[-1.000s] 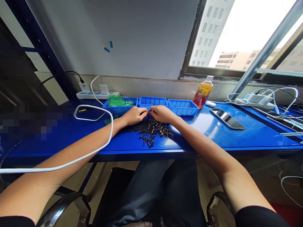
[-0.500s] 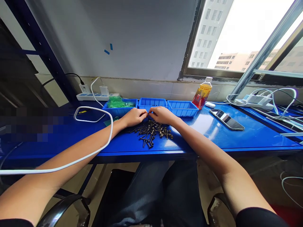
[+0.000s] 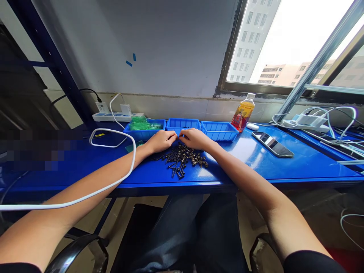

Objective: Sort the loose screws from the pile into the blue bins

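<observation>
My left hand (image 3: 161,141) and my right hand (image 3: 193,138) meet fingertip to fingertip just in front of the middle blue bin (image 3: 183,122). Both are closed in a pinch, and a tiny dark piece shows between them, too small to name. Below the hands a pile of dark screws and brassy small parts (image 3: 182,155) lies on the blue table (image 3: 222,170). Green plastic bags (image 3: 140,123) fill the left blue bin (image 3: 145,134). A few small dark items show in the middle bin. No contents show in the right blue bin (image 3: 219,131).
A drink bottle (image 3: 243,113) stands right of the bins, near a white mouse-shaped object (image 3: 252,126) and a phone (image 3: 273,144). Power strips (image 3: 116,115) with plugs line the wall. A thick white cable (image 3: 93,194) crosses over my left forearm.
</observation>
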The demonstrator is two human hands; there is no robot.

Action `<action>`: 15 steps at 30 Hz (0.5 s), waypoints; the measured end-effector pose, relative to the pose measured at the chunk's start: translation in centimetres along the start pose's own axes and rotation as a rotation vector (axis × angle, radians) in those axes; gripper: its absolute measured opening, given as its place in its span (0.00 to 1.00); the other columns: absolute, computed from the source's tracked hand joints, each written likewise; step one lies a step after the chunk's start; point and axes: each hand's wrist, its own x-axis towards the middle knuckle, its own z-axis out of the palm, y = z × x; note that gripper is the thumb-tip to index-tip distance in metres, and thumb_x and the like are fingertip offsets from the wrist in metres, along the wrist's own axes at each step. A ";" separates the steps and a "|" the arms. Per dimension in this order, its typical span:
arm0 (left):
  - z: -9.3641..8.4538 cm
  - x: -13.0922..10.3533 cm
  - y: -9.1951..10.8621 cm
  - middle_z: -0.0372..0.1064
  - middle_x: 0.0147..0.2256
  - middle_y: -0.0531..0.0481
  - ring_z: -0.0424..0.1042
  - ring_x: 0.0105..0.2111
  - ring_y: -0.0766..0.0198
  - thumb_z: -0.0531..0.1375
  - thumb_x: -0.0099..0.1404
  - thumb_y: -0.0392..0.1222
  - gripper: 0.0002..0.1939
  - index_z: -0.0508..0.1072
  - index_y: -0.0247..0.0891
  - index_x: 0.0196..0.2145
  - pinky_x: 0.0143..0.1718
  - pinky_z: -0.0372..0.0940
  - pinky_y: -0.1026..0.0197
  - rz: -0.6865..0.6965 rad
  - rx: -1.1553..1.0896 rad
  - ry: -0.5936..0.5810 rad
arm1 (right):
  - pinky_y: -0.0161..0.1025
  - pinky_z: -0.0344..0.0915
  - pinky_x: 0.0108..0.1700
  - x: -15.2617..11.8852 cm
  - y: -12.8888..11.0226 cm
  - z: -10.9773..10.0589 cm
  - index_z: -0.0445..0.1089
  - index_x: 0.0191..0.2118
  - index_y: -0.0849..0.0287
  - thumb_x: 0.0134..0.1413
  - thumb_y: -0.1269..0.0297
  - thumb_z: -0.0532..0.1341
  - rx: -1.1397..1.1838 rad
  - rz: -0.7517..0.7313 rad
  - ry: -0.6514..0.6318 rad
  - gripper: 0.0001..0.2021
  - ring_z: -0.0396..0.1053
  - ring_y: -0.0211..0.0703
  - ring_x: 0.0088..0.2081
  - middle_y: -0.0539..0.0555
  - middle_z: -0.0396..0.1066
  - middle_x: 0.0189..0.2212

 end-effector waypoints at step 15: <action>0.1 -0.1 0.0 0.69 0.22 0.51 0.65 0.22 0.63 0.47 0.61 0.45 0.18 0.74 0.35 0.36 0.27 0.55 0.64 -0.007 -0.014 0.030 | 0.35 0.55 0.35 0.0 0.0 0.0 0.70 0.42 0.59 0.61 0.61 0.50 -0.013 0.007 -0.003 0.13 0.70 0.45 0.40 0.55 0.74 0.37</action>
